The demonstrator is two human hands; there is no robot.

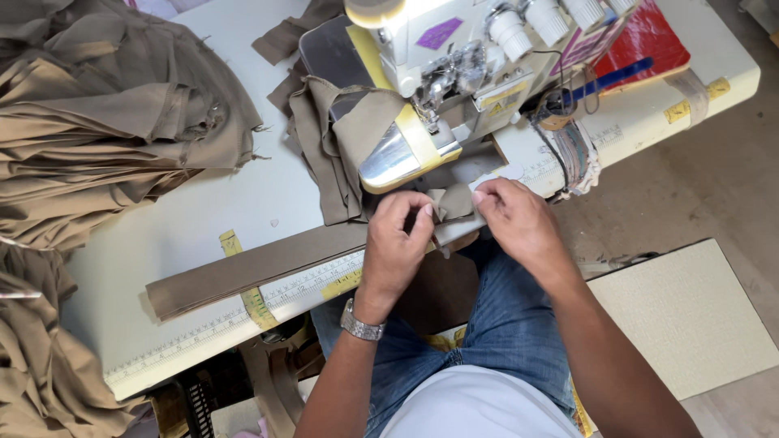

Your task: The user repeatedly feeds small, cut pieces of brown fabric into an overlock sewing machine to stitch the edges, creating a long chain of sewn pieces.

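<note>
We are observing both hands working at the near edge of the tabletop (pixel 203 227), directly in front of the sewing machine (pixel 454 65). The left hand (pixel 395 243) is pinching a small piece of brown fabric (pixel 451 203), its fingers (pixel 410 212) curled and closed on the cloth's left end. The right hand (pixel 519 221) is gripping the same piece from the other side, fingertips closed on it. The piece is lying between the two hands, its long axis running roughly left to right, just short of the presser foot (pixel 430 122), which is standing further from us. Both hands are equally near. A long brown strip (pixel 243 272) is lying along the tabletop edge to the left; a heap of brown cloth (pixel 97 105) is sitting well apart.
</note>
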